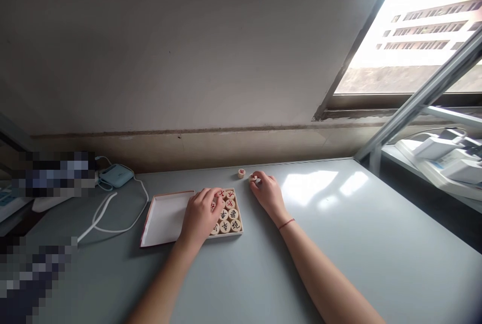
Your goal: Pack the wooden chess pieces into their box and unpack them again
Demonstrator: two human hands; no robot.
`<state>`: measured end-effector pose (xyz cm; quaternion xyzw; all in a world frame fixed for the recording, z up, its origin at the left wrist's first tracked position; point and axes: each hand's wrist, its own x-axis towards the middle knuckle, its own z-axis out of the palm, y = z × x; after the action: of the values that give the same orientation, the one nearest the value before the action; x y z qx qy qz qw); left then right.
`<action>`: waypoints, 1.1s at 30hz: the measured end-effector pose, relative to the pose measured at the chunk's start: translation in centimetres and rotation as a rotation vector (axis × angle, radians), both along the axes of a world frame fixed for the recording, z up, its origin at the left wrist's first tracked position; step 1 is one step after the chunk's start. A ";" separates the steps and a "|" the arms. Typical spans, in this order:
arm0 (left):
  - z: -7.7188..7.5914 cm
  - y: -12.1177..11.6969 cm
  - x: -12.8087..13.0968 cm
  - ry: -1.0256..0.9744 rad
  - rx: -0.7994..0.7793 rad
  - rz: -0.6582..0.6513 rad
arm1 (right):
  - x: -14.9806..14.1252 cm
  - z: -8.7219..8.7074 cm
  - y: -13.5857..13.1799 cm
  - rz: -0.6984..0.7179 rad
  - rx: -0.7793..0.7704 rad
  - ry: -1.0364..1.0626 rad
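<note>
A shallow box [241,223] of round xiangqi pieces lies on the table, its pieces marked with red or black characters. My left hand [201,211] is over the box's left part, fingers curled and thumb close together at a red-marked xiangqi piece [222,194]; the hand hides part of the box. To the right of the box, my right hand [268,194] pinches another xiangqi piece [253,178] at the table surface. A single red-marked xiangqi piece [241,173] stands just left of those fingers, apart from them.
The open lid [165,218] lies left of the box, pale inside up. A white cable [124,230] loops farther left, near a light blue device [116,176]. The wall [211,148] borders the table's back edge. White devices [444,155] sit beyond the metal frame at right.
</note>
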<state>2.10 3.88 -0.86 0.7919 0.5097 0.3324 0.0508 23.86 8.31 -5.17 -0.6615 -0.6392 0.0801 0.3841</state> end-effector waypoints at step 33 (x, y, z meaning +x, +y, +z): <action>0.1 1.0 0.9 0.289 -0.105 0.263 | -4.5 2.3 -3.1 0.171 -0.030 0.123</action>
<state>3.02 4.91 -0.73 0.7543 0.6272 0.1921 -0.0256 19.41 5.25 -2.91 -0.6042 -0.6671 0.1625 0.4043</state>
